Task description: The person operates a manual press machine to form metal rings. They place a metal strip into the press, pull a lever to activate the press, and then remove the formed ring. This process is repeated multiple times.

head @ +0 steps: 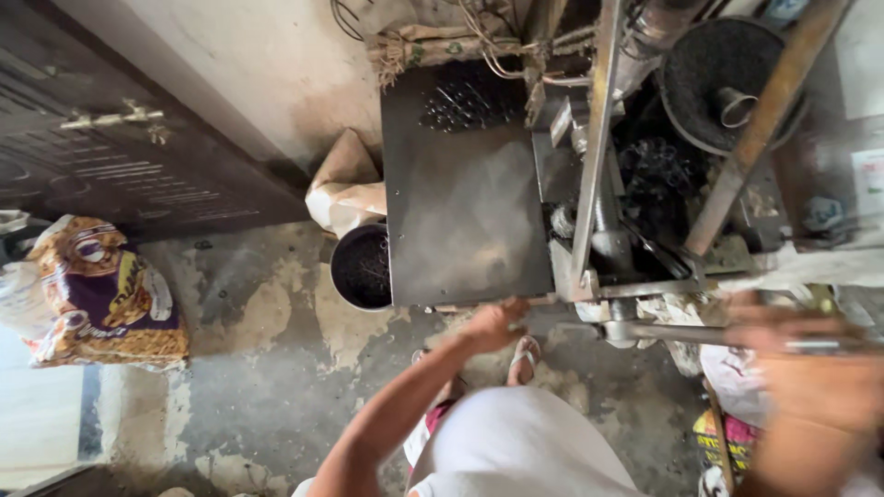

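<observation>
Gripping the metal lever (700, 333) in my blurred right hand (810, 368), left hand (495, 324) closed at the dark steel plate's (460, 212) front edge, I judge fingers could get pinched if the press drops.

The flat dark metal plate (460, 212) at frame centre is bare, leaving open room above it. To its right, an upright steel bar (594, 147), a slanting rusty beam (760, 124) and crowded machine parts close off the upper right. At the plate's lower left edge a round black bucket (361, 267) and a paper sack (345, 189) stand in the way. The concrete floor (249, 368) at lower left lies open, up to the printed bag (101, 294) at far left.
</observation>
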